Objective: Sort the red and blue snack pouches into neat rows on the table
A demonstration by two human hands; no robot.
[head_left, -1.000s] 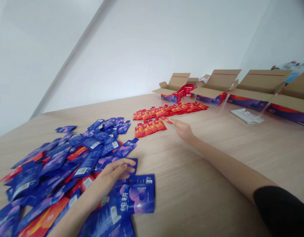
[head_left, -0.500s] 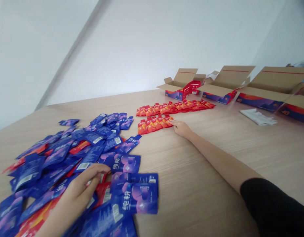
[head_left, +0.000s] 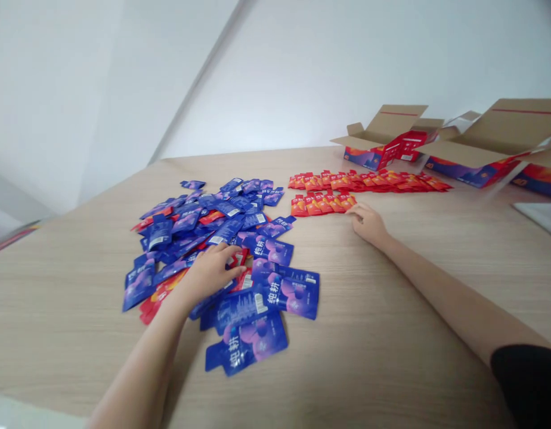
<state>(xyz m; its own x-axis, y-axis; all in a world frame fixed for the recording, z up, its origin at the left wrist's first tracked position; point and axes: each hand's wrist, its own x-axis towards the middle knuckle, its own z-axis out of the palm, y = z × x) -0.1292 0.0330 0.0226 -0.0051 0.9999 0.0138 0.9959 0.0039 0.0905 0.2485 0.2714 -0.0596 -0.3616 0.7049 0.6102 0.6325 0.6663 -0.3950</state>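
Observation:
My left hand (head_left: 213,271) reaches into a loose pile of blue pouches (head_left: 231,226) with some red ones mixed in. Its thumb and fingers close around the edge of a red pouch (head_left: 238,257) in the pile. At the right end of a short row of overlapping red pouches (head_left: 320,204), my right hand (head_left: 368,223) rests with bent fingers and a gap at the thumb. Its fingertips are at the last pouch's edge; I see nothing held in it. Blue pouches (head_left: 296,295) printed with purple fruit lie face up at the pile's near right side.
Behind the short row runs a longer row of red pouches (head_left: 369,180). Open cardboard boxes (head_left: 362,158) stand at the back right. White material (head_left: 541,215) lies at the right edge. The wooden table (head_left: 374,357) meets a pale wall (head_left: 329,77).
The view has shifted, so the pile and rows appear farther right. My right hand has drawn slightly back from the last red pouch. My left hand remains at the pile, near the red pouch.

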